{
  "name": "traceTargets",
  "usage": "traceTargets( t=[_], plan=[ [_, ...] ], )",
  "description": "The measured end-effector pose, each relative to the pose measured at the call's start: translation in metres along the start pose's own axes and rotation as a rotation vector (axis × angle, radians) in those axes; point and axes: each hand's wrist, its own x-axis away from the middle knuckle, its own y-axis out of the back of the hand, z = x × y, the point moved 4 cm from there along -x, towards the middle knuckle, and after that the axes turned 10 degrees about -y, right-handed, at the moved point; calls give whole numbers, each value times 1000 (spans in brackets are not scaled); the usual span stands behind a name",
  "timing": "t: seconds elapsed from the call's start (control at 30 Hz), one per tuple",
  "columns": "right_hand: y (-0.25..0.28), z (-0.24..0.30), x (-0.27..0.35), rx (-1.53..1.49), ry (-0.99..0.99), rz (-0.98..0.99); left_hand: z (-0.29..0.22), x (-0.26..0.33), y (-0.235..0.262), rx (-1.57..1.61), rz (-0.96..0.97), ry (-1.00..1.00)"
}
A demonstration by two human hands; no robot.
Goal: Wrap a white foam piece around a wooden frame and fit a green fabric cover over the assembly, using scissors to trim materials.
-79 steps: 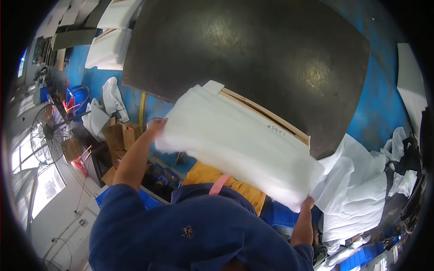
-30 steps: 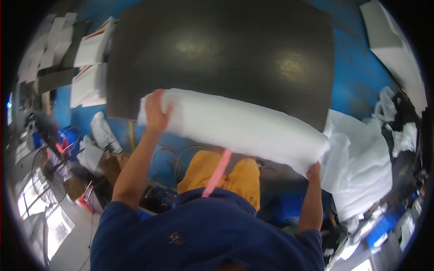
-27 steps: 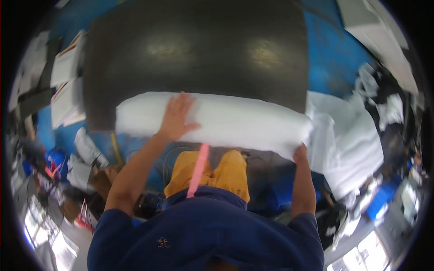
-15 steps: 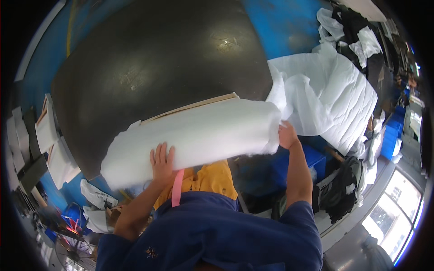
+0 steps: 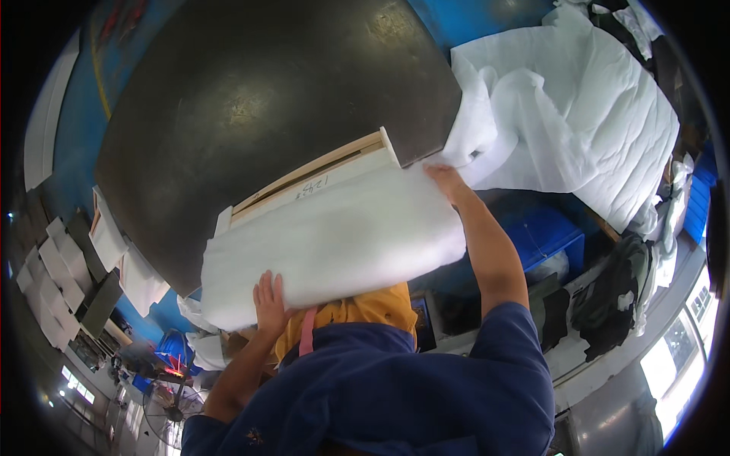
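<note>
A sheet of white fluffy batting covers the near part of a long, light wooden frame at the near edge of the dark worktable. The frame's far side shows bare, with a slot and handwritten marks; its rest is hidden under the batting. My left hand lies on the batting's near left part, fingers stretched out and somewhat apart. At the far right corner, my right hand has its fingers closed on the batting's edge.
A large heap of white batting spills over the table's right side. Below it stands a blue crate, with dark cloth beyond. White panels lean at the left, and a fan stands at the lower left.
My right hand has moved from the batting's right end up to its far corner. More of the wooden frame shows along the far side. My left hand stays on the near edge.
</note>
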Motion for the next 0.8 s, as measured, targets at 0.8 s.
traceTargets(
  t=[0.8],
  plan=[
    [-88, -122, -98, -391, 172, 36, -142, -203, 104, 349, -54, -450]
  ],
)
